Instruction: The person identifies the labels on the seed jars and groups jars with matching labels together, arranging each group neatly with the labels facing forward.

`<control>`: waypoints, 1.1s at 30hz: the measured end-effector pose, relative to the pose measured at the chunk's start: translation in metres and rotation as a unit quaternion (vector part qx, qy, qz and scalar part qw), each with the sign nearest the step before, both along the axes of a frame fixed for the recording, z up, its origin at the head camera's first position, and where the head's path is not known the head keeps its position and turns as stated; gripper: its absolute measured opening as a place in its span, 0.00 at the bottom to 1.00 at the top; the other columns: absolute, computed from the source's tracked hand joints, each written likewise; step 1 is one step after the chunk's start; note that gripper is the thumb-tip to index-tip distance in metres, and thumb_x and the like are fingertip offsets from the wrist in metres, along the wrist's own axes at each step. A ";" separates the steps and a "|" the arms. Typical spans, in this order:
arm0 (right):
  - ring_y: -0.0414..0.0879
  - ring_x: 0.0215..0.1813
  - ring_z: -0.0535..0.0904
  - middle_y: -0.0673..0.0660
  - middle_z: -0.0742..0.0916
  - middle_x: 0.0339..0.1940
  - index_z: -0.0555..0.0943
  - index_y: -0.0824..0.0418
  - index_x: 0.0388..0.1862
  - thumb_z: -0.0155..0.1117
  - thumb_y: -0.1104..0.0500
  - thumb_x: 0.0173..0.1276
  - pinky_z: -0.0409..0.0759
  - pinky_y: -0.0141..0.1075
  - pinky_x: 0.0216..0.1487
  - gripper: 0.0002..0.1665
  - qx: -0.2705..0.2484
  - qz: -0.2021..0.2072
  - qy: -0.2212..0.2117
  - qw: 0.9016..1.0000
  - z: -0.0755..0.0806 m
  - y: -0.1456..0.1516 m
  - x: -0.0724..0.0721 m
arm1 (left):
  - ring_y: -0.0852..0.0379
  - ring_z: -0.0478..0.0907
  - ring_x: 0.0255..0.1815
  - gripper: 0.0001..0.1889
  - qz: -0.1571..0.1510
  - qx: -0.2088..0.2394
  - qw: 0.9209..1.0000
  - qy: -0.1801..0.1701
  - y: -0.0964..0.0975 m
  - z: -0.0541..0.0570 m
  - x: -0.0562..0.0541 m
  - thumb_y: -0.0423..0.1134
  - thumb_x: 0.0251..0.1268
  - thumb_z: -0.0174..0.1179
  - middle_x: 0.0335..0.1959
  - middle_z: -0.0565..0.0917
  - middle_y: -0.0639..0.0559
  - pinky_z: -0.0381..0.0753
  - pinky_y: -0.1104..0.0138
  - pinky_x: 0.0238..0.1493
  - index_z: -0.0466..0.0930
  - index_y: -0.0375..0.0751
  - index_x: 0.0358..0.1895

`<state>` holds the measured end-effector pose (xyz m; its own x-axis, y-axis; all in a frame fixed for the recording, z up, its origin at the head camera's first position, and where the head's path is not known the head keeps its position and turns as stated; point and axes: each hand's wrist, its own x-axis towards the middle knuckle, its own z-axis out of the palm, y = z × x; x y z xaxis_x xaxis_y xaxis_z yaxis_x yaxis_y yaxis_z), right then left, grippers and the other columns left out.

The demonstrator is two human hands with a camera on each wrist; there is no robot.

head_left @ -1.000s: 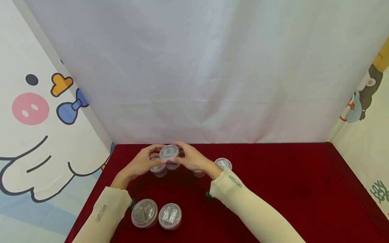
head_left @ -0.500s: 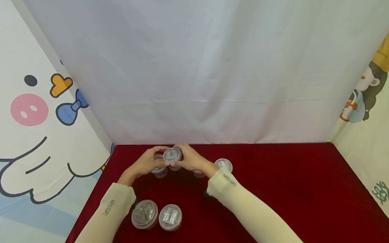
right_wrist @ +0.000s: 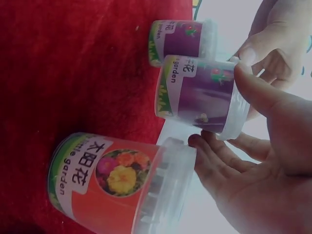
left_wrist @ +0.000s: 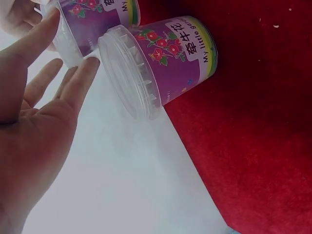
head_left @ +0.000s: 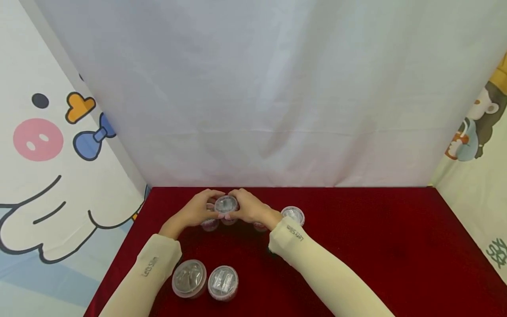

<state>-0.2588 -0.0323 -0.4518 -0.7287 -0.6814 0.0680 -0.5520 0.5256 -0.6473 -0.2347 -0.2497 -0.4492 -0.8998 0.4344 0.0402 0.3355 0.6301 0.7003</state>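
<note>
Both hands meet at a purple plastic cup [right_wrist: 202, 95] with a clear lid, printed "little garden", at the back left of the red-covered table. My left hand [head_left: 199, 208] holds its lid rim from the left, thumb in front. From the right, my right hand [head_left: 248, 207] grips the same rim, its thumb tip beside the left one. Close to the left hand stands a matching purple cup [left_wrist: 170, 61], partly hidden behind its fingers in the head view. An orange lidded cup with a flower picture [right_wrist: 117, 180] stands by the right hand's fingers.
Two lidded cups, a wider one [head_left: 189, 278] and a smaller one [head_left: 223, 282], stand near the front left. Another lidded cup [head_left: 293, 214] is just beyond the right wrist. A white curtain [head_left: 277, 110] closes the table's back edge.
The held purple cup has moved slightly right and down, and its lid has levelled out. Both hands moved with it, thumbs now closer together. The other cups stayed in place.
</note>
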 end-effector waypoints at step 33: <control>0.55 0.60 0.82 0.62 0.85 0.62 0.77 0.66 0.72 0.78 0.51 0.69 0.82 0.46 0.61 0.38 0.097 -0.021 0.043 0.994 -0.012 0.004 0.000 | 0.33 0.77 0.63 0.33 0.004 -0.152 0.987 0.056 0.021 -0.003 0.000 0.33 0.62 0.77 0.62 0.81 0.31 0.77 0.41 0.64 0.75 0.26 0.68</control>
<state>-0.2584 -0.0286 -0.4635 -0.7545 -0.6564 0.0024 -0.5756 0.6599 -0.4829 -0.2351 -0.2290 -0.4520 -0.9006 0.4345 0.0093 0.3946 0.8085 0.4367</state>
